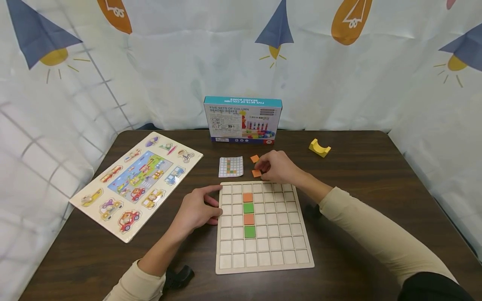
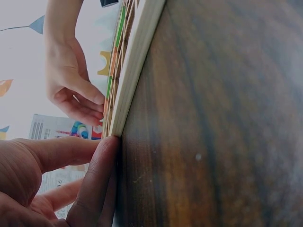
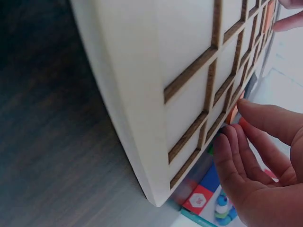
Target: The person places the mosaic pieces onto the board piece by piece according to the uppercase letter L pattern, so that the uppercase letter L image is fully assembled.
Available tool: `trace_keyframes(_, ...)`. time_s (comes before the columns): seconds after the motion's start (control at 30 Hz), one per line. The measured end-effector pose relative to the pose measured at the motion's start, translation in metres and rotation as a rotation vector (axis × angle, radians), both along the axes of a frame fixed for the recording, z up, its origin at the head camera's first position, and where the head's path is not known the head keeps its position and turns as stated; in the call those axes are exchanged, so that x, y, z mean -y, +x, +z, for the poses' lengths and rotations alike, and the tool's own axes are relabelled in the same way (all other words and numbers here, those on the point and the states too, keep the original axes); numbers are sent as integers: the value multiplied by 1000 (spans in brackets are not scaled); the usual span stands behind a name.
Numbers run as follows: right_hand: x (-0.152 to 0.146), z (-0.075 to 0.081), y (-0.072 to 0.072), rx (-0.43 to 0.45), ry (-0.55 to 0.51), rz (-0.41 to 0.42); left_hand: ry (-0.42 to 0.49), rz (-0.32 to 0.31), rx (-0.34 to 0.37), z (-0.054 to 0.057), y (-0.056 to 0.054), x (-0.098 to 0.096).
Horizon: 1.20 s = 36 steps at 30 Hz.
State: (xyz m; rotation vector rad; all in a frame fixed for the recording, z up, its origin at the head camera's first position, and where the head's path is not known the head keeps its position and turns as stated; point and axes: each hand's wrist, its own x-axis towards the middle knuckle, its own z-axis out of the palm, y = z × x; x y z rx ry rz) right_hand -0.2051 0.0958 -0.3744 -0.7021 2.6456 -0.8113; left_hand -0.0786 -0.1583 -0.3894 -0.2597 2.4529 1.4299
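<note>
Left hand (image 1: 197,209) touching gridded board (image 1: 274,243), right hand (image 1: 280,167) curved by orange tile (image 1: 256,173)

Beige sleeves (image 1: 380,234), black material (image 1: 433,287) at the right one's near end, black device (image 1: 181,277) by left cuff (image 1: 150,272).

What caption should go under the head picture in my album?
Orange tiles and green tiles take turns down the grid board, near a pattern card.
</note>
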Motion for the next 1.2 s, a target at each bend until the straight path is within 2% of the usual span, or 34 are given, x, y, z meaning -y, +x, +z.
trace_keyframes(0.37, 4, -8, -5, -33, 5, -9, -6, 0, 0, -1, 1, 0)
trace_keyframes(1.2, 7, -9, -8, -53, 59, 38, -6, 4, -6, -1, 0, 0)
